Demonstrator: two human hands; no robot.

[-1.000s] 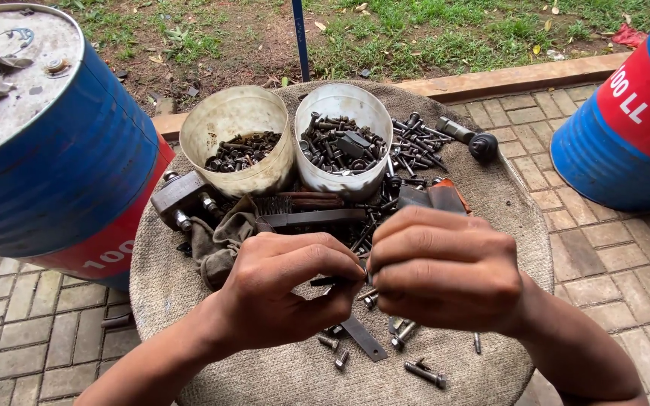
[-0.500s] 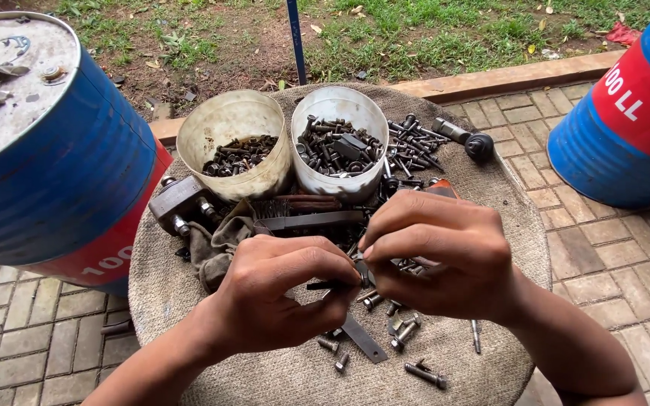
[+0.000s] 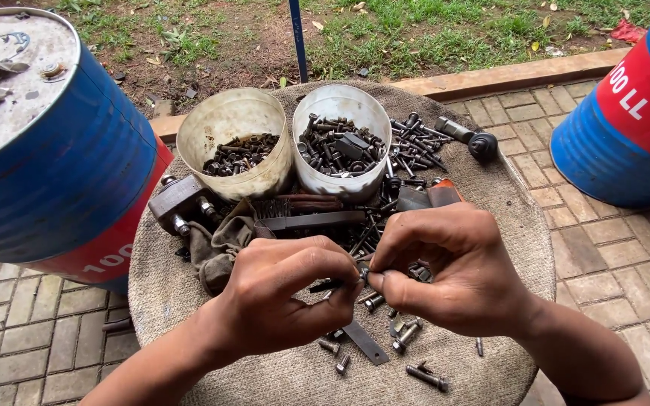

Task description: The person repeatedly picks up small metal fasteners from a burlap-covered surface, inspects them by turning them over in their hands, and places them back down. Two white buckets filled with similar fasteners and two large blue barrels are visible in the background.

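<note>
My left hand (image 3: 283, 293) and my right hand (image 3: 449, 274) meet over a round cloth-covered table (image 3: 174, 301). Between the fingertips of both hands is a small dark bolt (image 3: 332, 285), pinched from each side. Loose bolts (image 3: 408, 334) and a flat metal strip (image 3: 364, 342) lie under and in front of the hands. Behind them stand two white tubs, the left tub (image 3: 231, 124) with dark nuts and the right tub (image 3: 340, 105) with bolts and screws.
A pile of bolts (image 3: 415, 146) and a dark socket tool (image 3: 468, 137) lie at the back right. A wire brush (image 3: 310, 218), a rag (image 3: 216, 248) and a metal block (image 3: 178, 203) sit left of centre. Blue-and-red drums stand at left (image 3: 54, 173) and right (image 3: 626, 128).
Both hands have stayed together over the table, shifting slightly while working the small bolt between the fingertips. The tubs and loose parts have not moved.
</note>
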